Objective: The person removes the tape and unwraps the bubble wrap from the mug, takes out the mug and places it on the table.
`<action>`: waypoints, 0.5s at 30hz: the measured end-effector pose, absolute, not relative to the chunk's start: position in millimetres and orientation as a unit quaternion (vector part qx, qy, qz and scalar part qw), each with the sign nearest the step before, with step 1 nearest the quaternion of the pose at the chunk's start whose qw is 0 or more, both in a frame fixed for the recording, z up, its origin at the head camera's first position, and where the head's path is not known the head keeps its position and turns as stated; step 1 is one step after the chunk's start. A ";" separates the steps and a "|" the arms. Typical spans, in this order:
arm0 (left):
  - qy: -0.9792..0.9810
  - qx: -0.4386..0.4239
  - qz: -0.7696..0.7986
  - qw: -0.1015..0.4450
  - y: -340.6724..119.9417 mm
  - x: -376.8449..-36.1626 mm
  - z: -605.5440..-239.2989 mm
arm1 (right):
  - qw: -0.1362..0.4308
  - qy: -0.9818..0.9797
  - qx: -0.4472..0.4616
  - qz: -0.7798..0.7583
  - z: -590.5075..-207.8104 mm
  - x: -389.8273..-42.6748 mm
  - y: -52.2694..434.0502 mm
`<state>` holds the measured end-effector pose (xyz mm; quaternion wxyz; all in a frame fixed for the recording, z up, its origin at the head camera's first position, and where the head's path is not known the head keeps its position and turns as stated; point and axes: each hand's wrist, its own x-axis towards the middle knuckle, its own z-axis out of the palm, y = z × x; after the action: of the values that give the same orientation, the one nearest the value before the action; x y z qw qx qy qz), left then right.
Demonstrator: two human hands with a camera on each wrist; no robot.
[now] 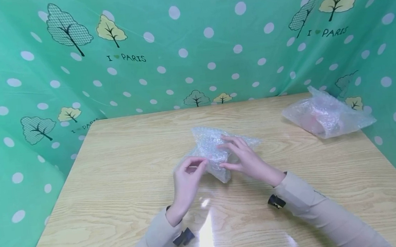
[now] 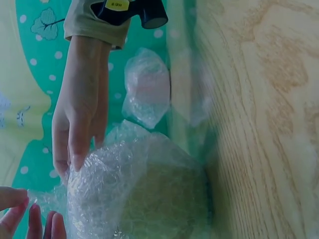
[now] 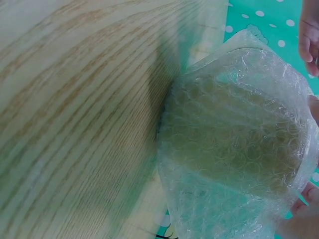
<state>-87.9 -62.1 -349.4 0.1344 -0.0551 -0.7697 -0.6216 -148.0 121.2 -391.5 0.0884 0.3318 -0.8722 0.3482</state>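
Observation:
A bubble-wrapped bundle (image 1: 211, 147) lies mid-table, its film crinkled and pointed at the corners. Through the clear layers shows a brownish, blurred object (image 3: 234, 139) whose kind is hidden by the wrap. My left hand (image 1: 187, 179) is at the bundle's near left side; its thumb and fingertips pinch a loose edge of bubble wrap (image 2: 45, 197). From the right, my right hand (image 1: 248, 160) reaches over the bundle, thumb apart from the fingers. In the left wrist view, the fingertips of that right hand (image 2: 79, 117) rest on the crinkled top.
Another bubble-wrapped bundle (image 1: 324, 114), pinkish inside, lies at the table's back right corner. Green dotted cloth (image 1: 209, 52) hangs behind and beside the wooden table (image 1: 127, 208). A small black device (image 1: 184, 237) sits at each wrist.

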 end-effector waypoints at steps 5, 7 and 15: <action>-0.782 -0.050 -0.602 0.152 -61.9 -89.7 -344.5 | 0.085 -0.874 0.329 0.348 -391.3 -147.4 120.8; -0.785 -0.047 -0.598 0.156 -61.9 -90.5 -343.5 | 0.085 -0.874 0.329 0.348 -391.5 -147.3 120.7; -0.780 -0.040 -0.602 0.168 -68.1 -106.4 -370.2 | 0.089 -0.873 0.332 0.346 -390.8 -146.9 120.7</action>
<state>-106.4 -68.1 -370.2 0.1684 -0.0400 -0.7797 -0.6018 -146.9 120.7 -390.8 0.0890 0.3319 -0.8729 0.3462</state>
